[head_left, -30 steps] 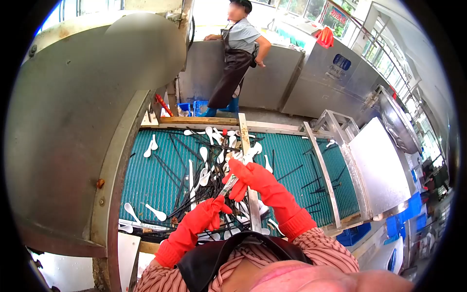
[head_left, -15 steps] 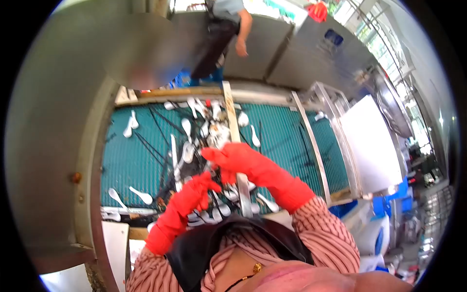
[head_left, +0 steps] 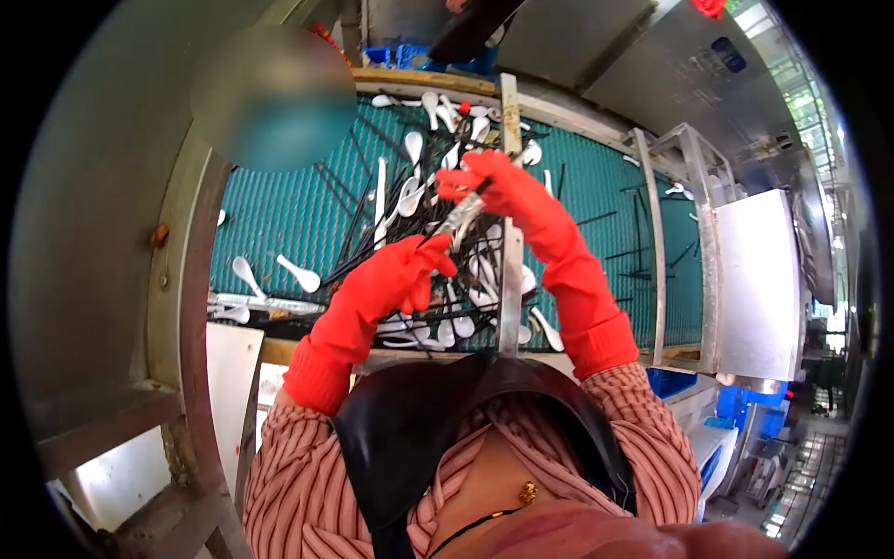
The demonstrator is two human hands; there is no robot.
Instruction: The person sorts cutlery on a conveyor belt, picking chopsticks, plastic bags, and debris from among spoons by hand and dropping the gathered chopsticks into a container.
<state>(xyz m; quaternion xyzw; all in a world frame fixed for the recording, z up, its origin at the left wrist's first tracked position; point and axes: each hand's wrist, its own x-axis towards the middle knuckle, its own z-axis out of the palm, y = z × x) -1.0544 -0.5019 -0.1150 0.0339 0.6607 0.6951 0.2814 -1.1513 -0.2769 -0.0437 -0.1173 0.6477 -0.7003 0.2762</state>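
Red rubber gloves cover both my hands. Between them is a crumpled, shiny see-through wrapper with a thin dark stick showing at its ends. Low on the left, my left hand has its fingers closed around the lower end. My right hand, higher up by the metal bar, has bent fingers closed at the upper end; its exact grip is partly hidden. Below and around the hands lies a tangled heap of black chopsticks and white spoons.
A green ribbed conveyor belt runs under the heap. Metal bars cross over it, one right beside my right arm. More white spoons lie at the left. A white panel stands at the right. Another person's dark-clothed leg is beyond the belt.
The view has shifted, so the belt appears higher. My hands have moved apart and forward over the heap, and the shiny wrapper now shows between them.
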